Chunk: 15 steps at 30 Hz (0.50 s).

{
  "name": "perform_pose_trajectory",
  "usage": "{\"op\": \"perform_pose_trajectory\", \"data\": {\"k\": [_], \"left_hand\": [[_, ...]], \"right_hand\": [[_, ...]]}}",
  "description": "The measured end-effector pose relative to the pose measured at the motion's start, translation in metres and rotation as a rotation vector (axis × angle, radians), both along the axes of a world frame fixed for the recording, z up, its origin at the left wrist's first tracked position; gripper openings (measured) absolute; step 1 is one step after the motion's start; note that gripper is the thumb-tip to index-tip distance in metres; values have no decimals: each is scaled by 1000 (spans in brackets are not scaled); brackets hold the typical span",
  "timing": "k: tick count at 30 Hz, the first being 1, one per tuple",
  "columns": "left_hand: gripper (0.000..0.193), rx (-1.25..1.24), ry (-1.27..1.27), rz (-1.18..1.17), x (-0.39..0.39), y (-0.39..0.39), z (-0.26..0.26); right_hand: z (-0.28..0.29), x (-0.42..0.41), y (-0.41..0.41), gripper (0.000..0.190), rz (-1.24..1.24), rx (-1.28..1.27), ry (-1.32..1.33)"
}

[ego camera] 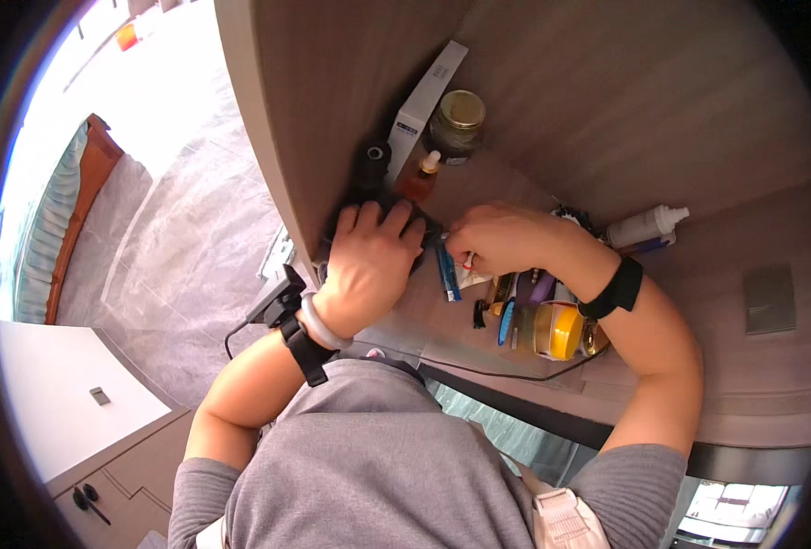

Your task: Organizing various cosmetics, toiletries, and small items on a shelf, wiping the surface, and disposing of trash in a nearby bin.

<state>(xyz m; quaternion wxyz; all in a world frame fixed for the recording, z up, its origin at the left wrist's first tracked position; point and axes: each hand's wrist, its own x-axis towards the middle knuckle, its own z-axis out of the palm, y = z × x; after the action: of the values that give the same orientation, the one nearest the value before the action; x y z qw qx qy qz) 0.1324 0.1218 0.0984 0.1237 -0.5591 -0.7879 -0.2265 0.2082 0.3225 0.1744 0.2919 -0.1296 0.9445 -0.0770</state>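
Note:
My left hand (374, 250) lies over a black object (419, 230), fingers bent down across it; most of that object is hidden. To its right, my right hand (498, 240) is curled with its fingertips turned down. A small red-and-white item (469, 261) shows at its fingers, but whether they grip it is unclear. Just below lies a slim blue packet (449, 271), next to a crumpled white piece (473, 278). Beyond my hands stand an amber dropper bottle (420, 180), a glass jar with a gold lid (462, 113) and a long white box (423, 103) leaning on the panel.
Under my right wrist are a yellow-lidded container (565, 332), a blue comb-like item (507, 321) and other small items. A white bottle (642, 226) lies further right. A black cable (488, 374) runs along the front edge. A wooden side panel (296, 103) rises at left.

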Motion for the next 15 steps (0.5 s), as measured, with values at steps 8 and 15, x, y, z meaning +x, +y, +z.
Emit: {"op": "perform_pose_trajectory", "data": {"k": [8, 15], "left_hand": [[37, 32, 63, -246, 15, -2, 15], [39, 59, 72, -652, 24, 32, 5]], "right_hand": [[79, 18, 12, 43, -261, 42, 159], [185, 133, -35, 45, -570, 68, 1043]]}}
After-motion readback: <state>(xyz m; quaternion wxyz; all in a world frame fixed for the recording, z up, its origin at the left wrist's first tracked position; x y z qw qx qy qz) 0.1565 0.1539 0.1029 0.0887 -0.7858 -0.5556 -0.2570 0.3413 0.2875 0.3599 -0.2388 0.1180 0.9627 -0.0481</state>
